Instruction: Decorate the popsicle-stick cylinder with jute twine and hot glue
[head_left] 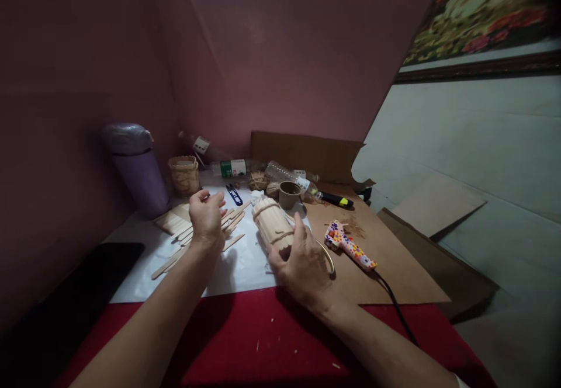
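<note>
A bottle covered in wooden craft sticks (pixel 270 220), bound by two bands of cord, lies on its side with its whitish neck pointing away from me. My right hand (pixel 304 262) grips its near end, thumb on the left and fingers over the top. To the left, my left hand (pixel 207 217) hovers above a spread of loose craft sticks (pixel 234 220), its fingers curled inward. Whatever those fingers hold, if anything, is too small to make out. A golden ring-shaped strip (pixel 329 257) shows just beyond my right hand.
A floral glue gun (pixel 346 245) with a black cord lies on the cardboard (pixel 394 271). Behind are a brown cup (pixel 289 194), blue thread snips (pixel 235 195), twine balls (pixel 258 180), plastic bottles (pixel 234 168), a black-and-yellow cutter (pixel 337 200), a stick-covered pot (pixel 184 175) and a purple tumbler (pixel 140 172).
</note>
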A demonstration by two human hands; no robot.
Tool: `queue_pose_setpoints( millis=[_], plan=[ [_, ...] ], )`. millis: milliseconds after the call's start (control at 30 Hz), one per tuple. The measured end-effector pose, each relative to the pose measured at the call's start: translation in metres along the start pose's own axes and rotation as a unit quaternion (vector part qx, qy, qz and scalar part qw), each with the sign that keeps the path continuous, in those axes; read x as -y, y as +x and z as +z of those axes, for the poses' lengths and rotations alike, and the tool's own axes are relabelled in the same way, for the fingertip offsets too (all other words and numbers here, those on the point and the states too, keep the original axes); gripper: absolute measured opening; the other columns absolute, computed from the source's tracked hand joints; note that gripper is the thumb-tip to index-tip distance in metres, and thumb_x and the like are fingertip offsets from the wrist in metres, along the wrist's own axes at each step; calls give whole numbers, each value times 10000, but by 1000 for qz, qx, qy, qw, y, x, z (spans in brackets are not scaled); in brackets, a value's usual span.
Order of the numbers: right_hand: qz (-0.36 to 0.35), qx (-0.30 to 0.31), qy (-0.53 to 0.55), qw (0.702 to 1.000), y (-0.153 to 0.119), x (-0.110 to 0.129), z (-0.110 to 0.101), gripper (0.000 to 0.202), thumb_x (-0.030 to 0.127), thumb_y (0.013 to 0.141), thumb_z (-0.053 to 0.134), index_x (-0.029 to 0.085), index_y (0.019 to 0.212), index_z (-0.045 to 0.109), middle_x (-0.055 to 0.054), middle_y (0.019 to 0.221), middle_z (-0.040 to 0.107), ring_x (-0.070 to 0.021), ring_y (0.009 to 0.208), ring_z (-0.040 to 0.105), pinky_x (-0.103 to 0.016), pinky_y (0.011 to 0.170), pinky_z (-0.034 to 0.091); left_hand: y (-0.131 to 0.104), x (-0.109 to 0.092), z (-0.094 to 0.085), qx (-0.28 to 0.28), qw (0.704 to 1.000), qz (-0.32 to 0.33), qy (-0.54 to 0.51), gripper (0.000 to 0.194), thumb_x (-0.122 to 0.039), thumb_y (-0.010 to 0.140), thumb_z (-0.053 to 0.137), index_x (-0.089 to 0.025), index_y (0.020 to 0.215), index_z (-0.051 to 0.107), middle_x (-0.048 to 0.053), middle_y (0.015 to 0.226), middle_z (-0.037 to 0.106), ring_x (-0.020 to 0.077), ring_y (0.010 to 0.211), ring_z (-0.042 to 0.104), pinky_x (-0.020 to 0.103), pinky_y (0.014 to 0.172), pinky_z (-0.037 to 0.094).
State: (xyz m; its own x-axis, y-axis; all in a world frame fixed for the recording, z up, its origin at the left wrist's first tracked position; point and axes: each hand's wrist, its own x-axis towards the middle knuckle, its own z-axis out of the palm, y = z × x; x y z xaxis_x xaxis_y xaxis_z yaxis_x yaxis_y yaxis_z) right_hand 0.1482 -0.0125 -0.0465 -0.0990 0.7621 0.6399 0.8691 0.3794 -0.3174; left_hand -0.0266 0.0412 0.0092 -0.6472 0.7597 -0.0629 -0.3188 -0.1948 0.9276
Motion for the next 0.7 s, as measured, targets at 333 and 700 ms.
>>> queue_pose_setpoints(
  millis=[333, 700],
  plan=[
    [-85, 41, -23, 995, -9, 11, -2, 830, 659, 855, 478, 39, 1398, 382, -257, 1125, 642, -336, 926, 658, -451, 740, 556, -6, 9, 1, 30, 999, 30, 24, 359, -201, 612, 681, -210, 923, 501, -7, 865, 547, 151, 772, 559, 288, 690, 436],
    [100, -34, 49, 993, 20, -35, -26, 309, 381, 953, 451, 153, 1090, 607, -109, 958, 730, -262, 852, 678, -335, 681, 447, 24, 13, -12, 117, 951, 165, 232, 244, -240, 617, 669, -175, 849, 634, 13, 724, 612, 177, 715, 573, 281, 663, 421]
  ],
)
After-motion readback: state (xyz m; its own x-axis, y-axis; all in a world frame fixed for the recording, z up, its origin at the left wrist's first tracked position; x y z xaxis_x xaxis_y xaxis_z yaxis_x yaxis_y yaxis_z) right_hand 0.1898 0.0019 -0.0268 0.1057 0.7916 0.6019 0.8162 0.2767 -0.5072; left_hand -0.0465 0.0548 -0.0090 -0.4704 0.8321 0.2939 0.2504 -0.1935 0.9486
